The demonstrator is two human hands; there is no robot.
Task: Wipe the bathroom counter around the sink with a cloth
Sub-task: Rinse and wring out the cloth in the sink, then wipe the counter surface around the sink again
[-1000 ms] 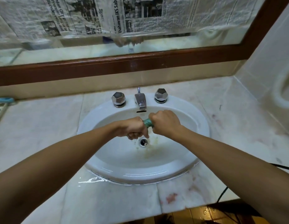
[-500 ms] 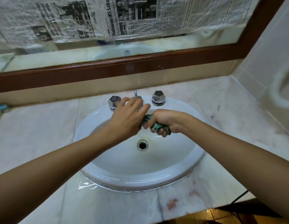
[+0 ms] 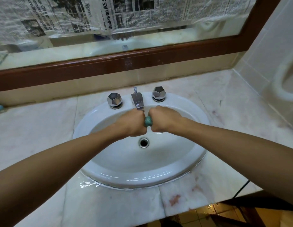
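1. Wringing is the step in hand: your 2 fists meet above the sink [image 3: 126, 179], just in front of the tap spout [image 3: 137, 100], with the green cloth [image 3: 148, 122] twisted into a tight roll between them.
2. Your left hand [image 3: 129, 124] has its fingers curled round one end of the cloth and your right hand [image 3: 163, 119] grips the other. The fingertips are tucked under, so you cannot see how hard they press.
3. What has changed: 0.5 s ago your left hand was off the cloth, fingers spread toward the tap, while the right held the bundle alone. Now the left is back on it, much as it was 1 s ago.
4. No stream shows under the spout, so this is probably another squeeze before wiping.
5. The cloth touches no part of the table [image 3: 36, 128]. A puddle [image 3: 88, 184] lies against the sink's front-left rim, and a reddish stain [image 3: 174, 199] marks the front right, so the wiping itself still looks ahead of you.
6. Keep the roll over the drain [image 3: 143, 142] while it drips, then open it out. The puddle is a sensible place to start.
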